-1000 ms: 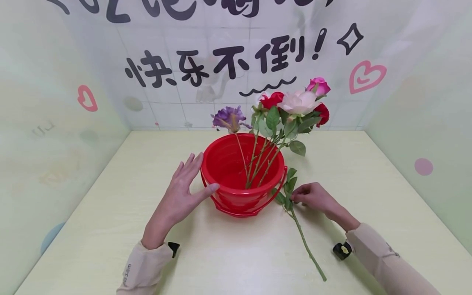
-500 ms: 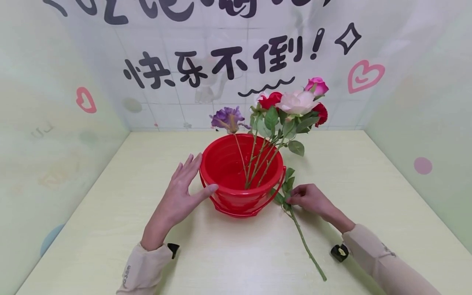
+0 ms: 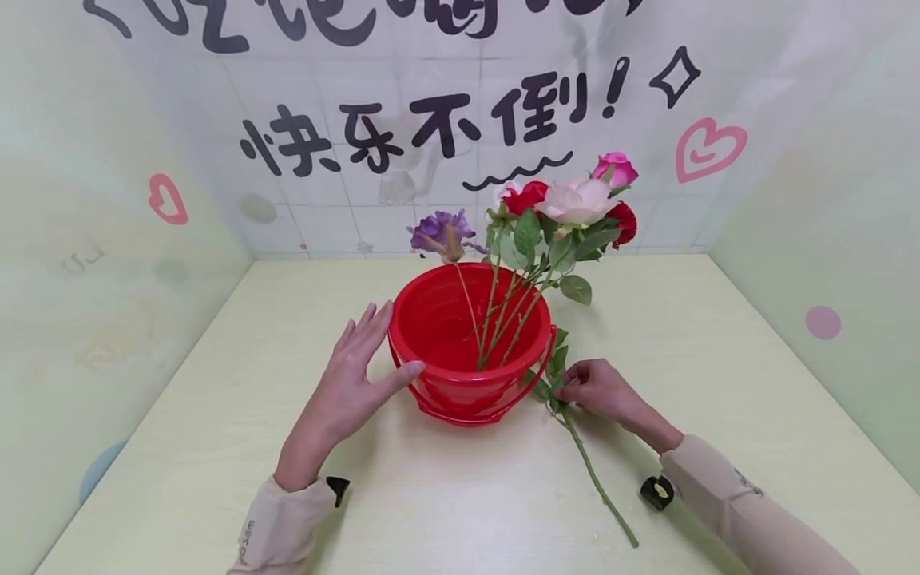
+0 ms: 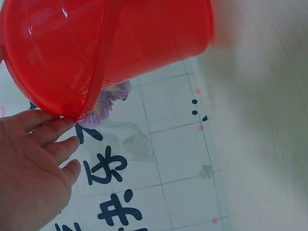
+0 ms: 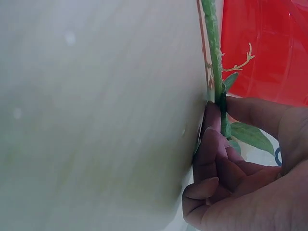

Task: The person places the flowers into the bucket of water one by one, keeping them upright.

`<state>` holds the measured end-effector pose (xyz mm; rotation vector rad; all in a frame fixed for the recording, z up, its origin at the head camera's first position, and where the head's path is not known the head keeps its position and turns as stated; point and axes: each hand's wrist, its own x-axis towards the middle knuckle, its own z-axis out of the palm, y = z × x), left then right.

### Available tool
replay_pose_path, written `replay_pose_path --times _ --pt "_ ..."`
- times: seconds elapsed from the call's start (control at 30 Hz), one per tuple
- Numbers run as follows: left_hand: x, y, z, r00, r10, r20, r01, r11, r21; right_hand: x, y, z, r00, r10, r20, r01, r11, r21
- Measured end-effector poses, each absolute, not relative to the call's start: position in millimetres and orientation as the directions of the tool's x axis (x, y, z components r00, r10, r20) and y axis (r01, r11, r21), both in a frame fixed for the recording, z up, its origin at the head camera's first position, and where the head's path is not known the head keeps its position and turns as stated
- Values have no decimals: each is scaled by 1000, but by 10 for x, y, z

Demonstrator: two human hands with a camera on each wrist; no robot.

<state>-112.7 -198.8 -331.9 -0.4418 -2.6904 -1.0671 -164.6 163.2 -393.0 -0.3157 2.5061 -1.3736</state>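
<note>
A red bucket (image 3: 460, 395) stands on the table, its handle hanging down in front. My left hand (image 3: 345, 383) has its fingers spread and straight, resting on the left of the rim; in the left wrist view the fingertips touch the red edge. To the right of the bucket a leafy green flower stem (image 3: 592, 471) lies on the table, its bare end toward me. My right hand (image 3: 604, 391) pinches it among the leaves, as the right wrist view shows with thumb and fingertips on the stem (image 5: 215, 57). No bloom shows on it.
Inside the bucket lean several artificial flowers: a purple one (image 3: 444, 233) at left, a pale pink one (image 3: 577, 200), a red one (image 3: 528, 197) and a magenta one (image 3: 615, 169) at right. A printed sheet (image 3: 309, 216) hangs behind the pale table (image 3: 287, 279).
My right hand has shifted slightly left toward the bucket, still holding the stem, whose leafy end has moved a little with it. My left hand stays at the rim.
</note>
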Motion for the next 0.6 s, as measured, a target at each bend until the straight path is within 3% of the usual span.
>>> replay_pose_path --times 0.6 --pt "-1133 -1991 -3332 -928 196 318 362 687 630 -1637 1610 -3913 -947 -259 -188 21 535 -845"
